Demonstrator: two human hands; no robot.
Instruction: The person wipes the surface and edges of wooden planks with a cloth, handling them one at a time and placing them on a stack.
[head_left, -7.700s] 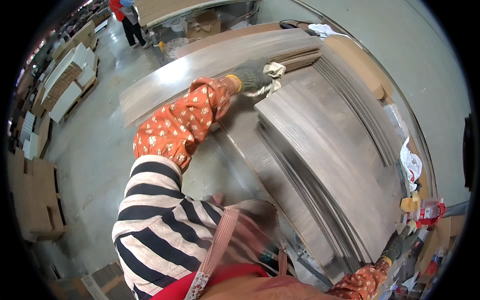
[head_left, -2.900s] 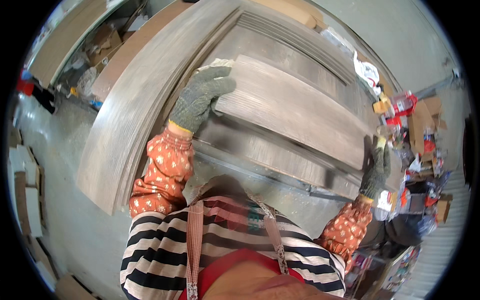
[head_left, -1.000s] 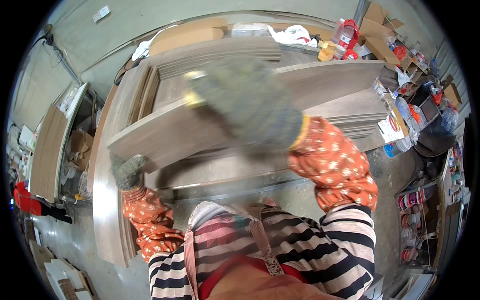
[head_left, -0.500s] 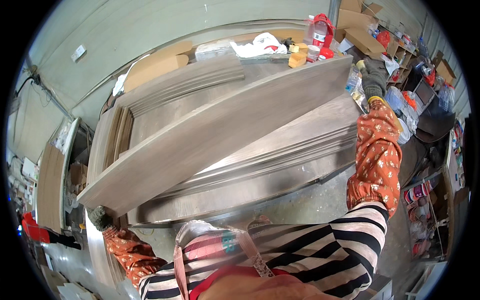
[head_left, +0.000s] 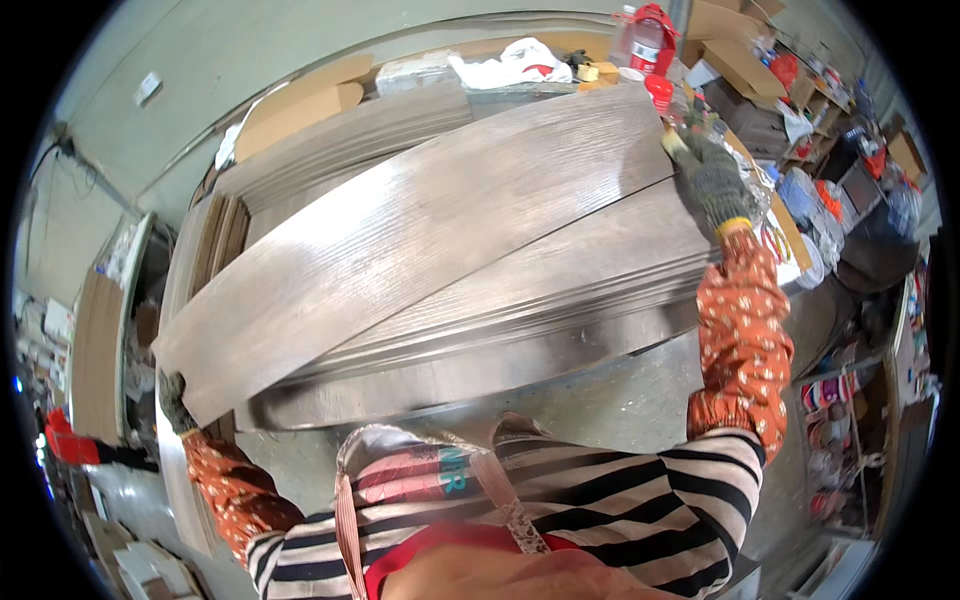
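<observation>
Two gloved hands, one long plank lifted off the stack

Head view: you hold a long grey-brown woodgrain plank (head_left: 420,235) slantwise above the plank stack (head_left: 520,330), one end each. Your left hand (head_left: 175,400) is at the plank's low end near the stack's left edge, mostly hidden under the board; can't tell how the fingers sit. Your right hand (head_left: 712,175), in a knit glove, is closed over the plank's far right end, fingers wrapped on the edge.

Judgement: keep both ends level so the board doesn't sag or twist, and keep the grip on the edges, not the face.

Room: clutter sits just beside your right hand, including a red-capped bottle (head_left: 645,35), a white bag (head_left: 510,65) and cardboard boxes (head_left: 735,60). More planks stand on edge (head_left: 215,235) along the stack's left side. Bare concrete floor (head_left: 620,390) lies between you and the stack's near edge; probably the safest side to swing toward.
</observation>
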